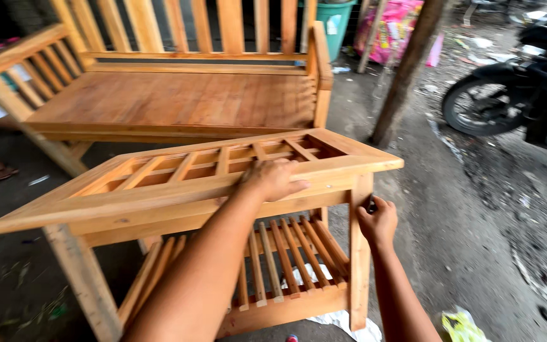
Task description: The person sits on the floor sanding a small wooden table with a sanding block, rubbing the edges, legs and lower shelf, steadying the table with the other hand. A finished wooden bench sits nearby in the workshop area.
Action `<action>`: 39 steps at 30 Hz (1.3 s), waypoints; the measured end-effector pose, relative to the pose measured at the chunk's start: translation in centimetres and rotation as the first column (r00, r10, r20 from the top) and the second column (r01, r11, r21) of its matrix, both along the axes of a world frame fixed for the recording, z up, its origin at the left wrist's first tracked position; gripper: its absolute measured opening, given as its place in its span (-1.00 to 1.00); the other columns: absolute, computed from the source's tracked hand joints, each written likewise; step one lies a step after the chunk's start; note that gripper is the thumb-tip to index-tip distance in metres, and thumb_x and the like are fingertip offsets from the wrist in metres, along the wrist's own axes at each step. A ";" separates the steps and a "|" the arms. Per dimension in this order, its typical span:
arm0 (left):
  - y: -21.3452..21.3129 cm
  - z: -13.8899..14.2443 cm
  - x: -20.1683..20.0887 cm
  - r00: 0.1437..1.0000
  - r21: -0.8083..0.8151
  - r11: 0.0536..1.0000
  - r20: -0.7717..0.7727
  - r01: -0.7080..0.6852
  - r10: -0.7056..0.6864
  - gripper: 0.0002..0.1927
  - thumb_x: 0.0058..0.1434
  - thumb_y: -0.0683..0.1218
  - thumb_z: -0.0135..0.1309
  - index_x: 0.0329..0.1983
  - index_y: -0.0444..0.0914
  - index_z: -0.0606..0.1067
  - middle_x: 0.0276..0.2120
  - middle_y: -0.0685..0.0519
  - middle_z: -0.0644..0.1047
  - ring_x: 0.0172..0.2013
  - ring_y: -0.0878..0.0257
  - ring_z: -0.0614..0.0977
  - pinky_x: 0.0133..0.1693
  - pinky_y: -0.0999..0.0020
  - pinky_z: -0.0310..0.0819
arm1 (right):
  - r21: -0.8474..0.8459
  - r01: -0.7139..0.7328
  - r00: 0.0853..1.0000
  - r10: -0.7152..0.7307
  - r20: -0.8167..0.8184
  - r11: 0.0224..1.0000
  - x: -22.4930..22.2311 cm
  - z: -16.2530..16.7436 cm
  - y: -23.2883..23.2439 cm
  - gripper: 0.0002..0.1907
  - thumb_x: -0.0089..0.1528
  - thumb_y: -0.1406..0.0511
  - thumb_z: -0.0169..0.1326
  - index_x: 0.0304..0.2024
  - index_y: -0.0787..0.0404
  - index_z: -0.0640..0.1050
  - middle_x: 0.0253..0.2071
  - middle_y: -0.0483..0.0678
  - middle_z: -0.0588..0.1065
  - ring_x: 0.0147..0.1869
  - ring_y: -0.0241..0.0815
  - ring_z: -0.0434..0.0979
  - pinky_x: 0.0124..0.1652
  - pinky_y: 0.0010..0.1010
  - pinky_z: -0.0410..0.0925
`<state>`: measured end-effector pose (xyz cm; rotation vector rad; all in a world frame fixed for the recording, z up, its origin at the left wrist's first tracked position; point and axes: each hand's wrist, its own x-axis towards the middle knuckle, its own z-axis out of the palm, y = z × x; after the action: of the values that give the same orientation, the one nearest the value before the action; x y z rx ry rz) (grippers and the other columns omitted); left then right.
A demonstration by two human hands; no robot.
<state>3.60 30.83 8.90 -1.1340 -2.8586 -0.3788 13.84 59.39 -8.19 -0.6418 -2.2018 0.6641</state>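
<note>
- I am seeing my right hand (378, 221) curling its fingers (367, 214) closed around something small and dark, pressing it against the pale wooden front leg (360, 253); what it is, I cannot tell.
- My left hand (272, 179) is lying palm-down, fingers together and flat, on the front rail of the light-brown slatted wooden table (159, 190), at ten o'clock from the right hand.
- The table is standing assembled, top and lower slat shelf (286, 253) in place; I judge only work on that leg remains.
- A matching wooden bench (178, 95) is standing at twelve o'clock, a dark motorcycle (514, 95) at two.
</note>
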 end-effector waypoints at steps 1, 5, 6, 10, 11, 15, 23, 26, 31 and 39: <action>0.1 -0.1 0.0 1.000 0.005 1.000 0.025 -0.004 0.004 -0.30 0.19 0.47 -0.06 0.12 -0.10 0.52 0.15 -0.05 0.53 0.18 -0.06 0.51 0.21 -0.11 0.29 | 0.117 0.012 1.000 -0.013 0.001 0.993 -0.1 -0.7 -0.1 -0.52 0.00 0.22 0.26 -0.03 0.22 0.62 -0.09 0.23 0.57 0.01 0.18 0.59 0.02 -0.13 0.41; 0.5 -0.3 0.0 1.000 0.015 1.000 0.005 -0.002 0.002 -0.27 0.18 0.49 -0.07 0.14 -0.10 0.51 0.13 -0.07 0.55 0.17 -0.05 0.53 0.21 -0.08 0.33 | 0.158 -0.133 0.983 0.151 -0.102 0.978 -0.2 -2.6 -0.3 -0.31 0.09 0.30 0.13 0.30 0.19 0.39 0.08 0.32 0.49 0.14 0.31 0.50 0.03 -0.03 0.38; 0.6 -0.3 0.0 1.000 0.024 1.000 0.001 0.003 -0.003 -0.26 0.18 0.50 -0.07 0.13 -0.11 0.51 0.13 -0.07 0.55 0.17 -0.05 0.53 0.20 -0.08 0.34 | 0.063 -0.225 0.960 0.232 -0.154 0.972 0.0 -2.7 -0.3 -0.27 0.17 0.35 0.05 0.43 0.23 0.29 0.11 0.39 0.47 0.14 0.35 0.48 0.00 -0.04 0.39; 0.9 -0.5 0.1 1.000 0.043 0.999 0.005 0.006 -0.006 -0.18 0.12 0.53 -0.04 0.20 -0.11 0.45 0.11 -0.10 0.53 0.16 -0.07 0.51 0.20 -0.10 0.29 | -0.093 -0.065 0.998 0.064 -0.019 0.994 1.0 -1.5 -0.8 -0.46 0.41 0.32 -0.03 0.46 0.03 0.36 -0.02 0.27 0.56 0.06 0.30 0.56 0.01 -0.02 0.41; 0.9 -0.5 0.1 1.000 0.035 0.999 0.002 0.009 -0.009 -0.19 0.12 0.53 -0.05 0.19 -0.11 0.46 0.10 -0.09 0.53 0.16 -0.06 0.51 0.20 -0.09 0.30 | -0.116 -0.053 0.996 0.044 -0.083 0.992 1.1 -0.8 -1.2 -0.54 0.44 0.29 -0.02 0.40 0.04 0.40 -0.03 0.22 0.58 0.04 0.26 0.58 0.00 -0.04 0.42; 0.7 -0.4 0.2 1.000 0.012 1.000 0.014 0.012 -0.012 -0.22 0.17 0.53 -0.09 0.16 -0.12 0.50 0.09 -0.07 0.56 0.17 -0.03 0.54 0.22 -0.06 0.33 | 0.096 -0.091 0.953 0.115 -0.279 0.991 0.3 2.2 -3.8 -0.75 0.35 0.29 0.14 0.09 0.10 0.59 -0.06 0.07 0.64 -0.07 0.06 0.55 0.00 -0.20 0.44; 0.5 -0.1 0.6 1.000 0.024 1.000 0.016 0.020 -0.020 -0.23 0.17 0.50 -0.06 0.16 -0.15 0.48 0.10 -0.08 0.54 0.17 -0.04 0.52 0.20 -0.08 0.32 | 0.089 0.031 0.931 0.004 -0.365 0.996 -0.2 0.5 -4.6 -0.65 0.40 0.39 -0.05 0.23 0.28 0.52 -0.04 0.16 0.53 -0.01 0.16 0.50 0.07 -0.14 0.41; 0.4 -0.1 0.8 1.000 0.032 0.999 0.006 0.016 -0.016 -0.20 0.18 0.50 -0.06 0.23 -0.14 0.45 0.13 -0.09 0.53 0.18 -0.06 0.50 0.21 -0.08 0.31 | 0.081 0.052 0.941 -0.021 -0.338 0.995 -0.1 -0.2 -4.5 -0.59 0.42 0.40 -0.07 0.33 0.32 0.44 0.03 0.31 0.49 0.07 0.33 0.49 0.07 -0.06 0.38; 0.3 0.0 0.8 1.000 0.049 0.999 -0.028 0.008 -0.007 -0.20 0.15 0.49 -0.03 0.23 -0.14 0.45 0.14 -0.08 0.50 0.16 -0.06 0.50 0.19 -0.12 0.28 | -0.212 -0.113 0.962 0.053 -0.269 0.971 -3.4 3.5 -4.3 -0.65 0.40 0.27 -0.09 0.23 0.20 0.41 0.01 0.28 0.56 0.07 0.35 0.56 0.04 -0.02 0.40; 0.2 0.6 0.7 0.999 -0.062 0.998 0.016 -0.029 0.030 -0.24 0.21 0.50 -0.09 0.20 -0.12 0.48 0.17 -0.03 0.52 0.20 -0.01 0.51 0.24 -0.08 0.31 | -0.054 0.005 0.997 -0.009 -0.073 0.999 2.0 -2.3 -5.1 -0.54 0.34 0.32 -0.16 0.28 0.36 0.34 -0.06 0.42 0.52 -0.01 0.49 0.50 -0.07 0.13 0.36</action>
<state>4.27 31.05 9.48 -1.1012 -2.9173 -0.3028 15.82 54.27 -10.50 -0.6423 -2.1192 0.7341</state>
